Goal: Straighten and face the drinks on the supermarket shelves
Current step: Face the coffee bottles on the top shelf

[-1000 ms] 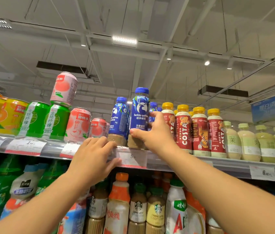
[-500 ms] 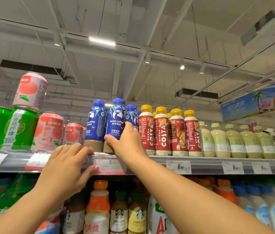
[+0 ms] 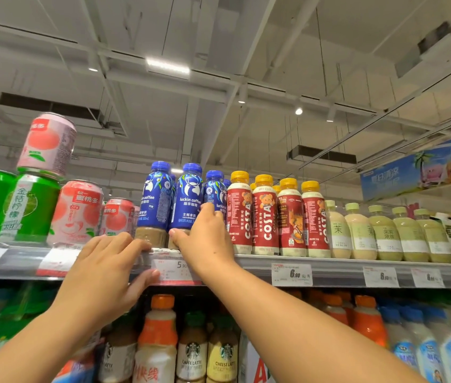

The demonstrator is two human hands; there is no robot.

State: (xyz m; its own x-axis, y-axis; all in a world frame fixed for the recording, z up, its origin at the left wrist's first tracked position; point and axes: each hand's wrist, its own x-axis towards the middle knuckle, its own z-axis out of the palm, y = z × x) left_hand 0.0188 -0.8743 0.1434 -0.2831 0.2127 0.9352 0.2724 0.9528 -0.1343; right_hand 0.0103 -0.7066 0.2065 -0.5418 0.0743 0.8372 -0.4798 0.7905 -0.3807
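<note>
Blue luckin coffee bottles stand on the top shelf point(image 3: 329, 262). My right hand point(image 3: 207, 239) wraps the base of the middle blue bottle point(image 3: 189, 197), thumb in front and fingers behind, with its label facing me. Another blue bottle point(image 3: 153, 200) stands just left, and a third blue bottle point(image 3: 215, 189) sits right of my fingers. My left hand point(image 3: 105, 272) rests on the shelf's front rail, fingers hooked over the edge and thumb under it, below the left bottle.
Red Costa bottles point(image 3: 267, 217) stand right of the blue ones, then pale tea bottles point(image 3: 384, 233). Pink peach cans point(image 3: 76, 214) and green cans point(image 3: 29, 208) fill the left, one pink can point(image 3: 47, 143) stacked on top. Starbucks bottles point(image 3: 191, 352) stand on the shelf below.
The middle blue bottle, lifted a second ago, now stands level with its neighbours, my right hand still on its base. The view has swung left. My left hand stays on the rail.
</note>
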